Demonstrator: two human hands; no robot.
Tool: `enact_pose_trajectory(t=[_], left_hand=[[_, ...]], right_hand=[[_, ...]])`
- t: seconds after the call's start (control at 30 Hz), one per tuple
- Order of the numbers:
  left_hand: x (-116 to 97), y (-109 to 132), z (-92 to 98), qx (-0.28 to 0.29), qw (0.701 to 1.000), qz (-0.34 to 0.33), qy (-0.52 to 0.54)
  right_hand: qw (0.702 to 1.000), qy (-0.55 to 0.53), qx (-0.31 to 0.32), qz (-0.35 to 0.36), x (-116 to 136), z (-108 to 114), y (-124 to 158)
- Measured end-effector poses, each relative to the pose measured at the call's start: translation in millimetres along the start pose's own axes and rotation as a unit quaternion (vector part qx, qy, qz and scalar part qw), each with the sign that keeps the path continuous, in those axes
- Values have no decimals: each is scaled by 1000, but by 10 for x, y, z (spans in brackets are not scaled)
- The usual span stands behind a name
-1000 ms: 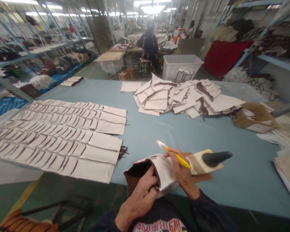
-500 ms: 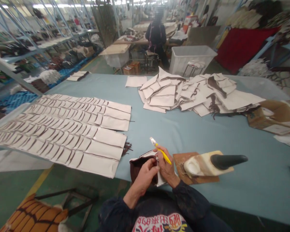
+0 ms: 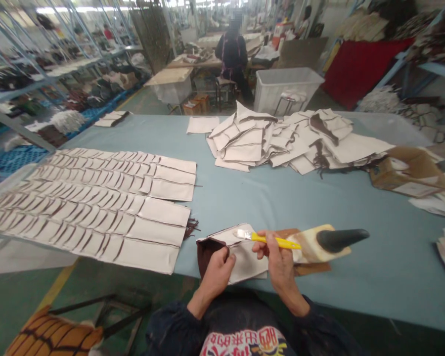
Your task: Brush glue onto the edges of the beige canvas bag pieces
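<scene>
A cream fabric piece with a dark brown inside (image 3: 250, 262) lies at the table's near edge, its left end gaping. My left hand (image 3: 218, 269) pinches the edge of that opening between thumb and fingers. In my right hand (image 3: 280, 262) is a paintbrush (image 3: 258, 239) with a yellow handle, its pale bristles pointing left above the cream fabric. Just right of this hand stands a glue-stained, cream-coloured container (image 3: 307, 245) with a dark conical part (image 3: 341, 241), on a brown board (image 3: 313, 269) that my hand partly hides.
Overlapping rows of cream pieces with brown edges (image 3: 163, 232) cover the table's left side. A loose heap of similar pieces (image 3: 241, 141) lies at the back, near a cardboard box (image 3: 408, 170). Beyond the table, a person (image 3: 232, 52) is by a white bin (image 3: 287, 84).
My right hand has moved right, away from the opening, and the brush has swung from pointing up-left to nearly level. My left hand still grips the fabric edge. The view has shifted slightly.
</scene>
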State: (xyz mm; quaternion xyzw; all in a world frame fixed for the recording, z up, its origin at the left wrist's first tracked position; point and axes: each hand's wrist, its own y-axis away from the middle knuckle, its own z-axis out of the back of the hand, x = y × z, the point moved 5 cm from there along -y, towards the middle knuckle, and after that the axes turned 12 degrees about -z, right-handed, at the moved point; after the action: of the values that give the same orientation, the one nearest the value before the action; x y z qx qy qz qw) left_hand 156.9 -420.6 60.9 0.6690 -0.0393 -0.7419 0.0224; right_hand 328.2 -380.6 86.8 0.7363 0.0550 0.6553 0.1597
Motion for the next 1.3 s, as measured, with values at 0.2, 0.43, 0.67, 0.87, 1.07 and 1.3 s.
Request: enact_pose_trajectory(t=[0.2, 0.43, 0.67, 0.87, 1.07, 1.3], left_hand=[[-154, 117, -32, -1, 988, -98, -116], [-298, 188, -123, -5, 981, -142, -131], [-337, 237, -157, -22, 968, -174, -178], [-432, 235, -148, -21, 958, -206, -199], [-493, 222, -117, -27, 959, -187, -213], [-530, 204, -118, -30, 940, -228, -250]], right_hand=[[1000, -17, 2, -24, 85, 47, 305], [1000, -15, -15, -12, 111, 24, 504], [997, 31, -36, 67, 168, 94, 692], [914, 218, 48, 340, 562, 16, 846], [779, 376, 167, 474, 808, -42, 946], [741, 436, 157, 485, 1052, 27, 925]])
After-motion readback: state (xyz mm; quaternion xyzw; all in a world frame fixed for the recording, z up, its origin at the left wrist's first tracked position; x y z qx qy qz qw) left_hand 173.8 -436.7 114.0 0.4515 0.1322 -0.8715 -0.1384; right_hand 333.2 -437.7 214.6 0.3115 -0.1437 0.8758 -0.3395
